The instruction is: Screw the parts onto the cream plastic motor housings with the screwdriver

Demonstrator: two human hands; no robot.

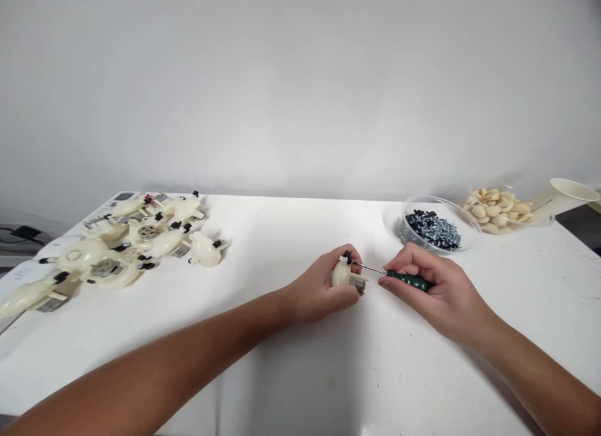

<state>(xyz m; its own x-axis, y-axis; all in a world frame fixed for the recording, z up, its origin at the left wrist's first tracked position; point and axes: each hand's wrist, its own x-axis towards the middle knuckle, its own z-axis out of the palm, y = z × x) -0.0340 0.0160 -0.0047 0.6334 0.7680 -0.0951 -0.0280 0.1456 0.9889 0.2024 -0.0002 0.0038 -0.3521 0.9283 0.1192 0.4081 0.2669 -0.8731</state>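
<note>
Your left hand (323, 292) rests near the middle of the white tabletop (291, 373). Its fingers are curled closed around a small cream plastic housing (342, 273). A metal motor end (360, 286) pokes out of the housing toward your right.

Your right hand (439, 289) lies just beside it on the tabletop, fingers closed on the green handle of a thin screwdriver (407, 279). The bare shaft runs almost level to the left. Its tip meets a small black piece (347, 256) at the top of the housing.

Toward the far right corner, near your right hand, stands 1 clear bowl (464, 226) holding silver screws and small black parts. Beyond it, closer to the right edge, a clear tub (539, 218) is filled with rounded cream caps. A white paper cup (570, 192) is tipped beside the tub at the right edge.

Along the left edge, well apart from both hands, lies a loose heap of assembled units (131, 248), in the same cream plastic with black tabs and metal motors.
</note>
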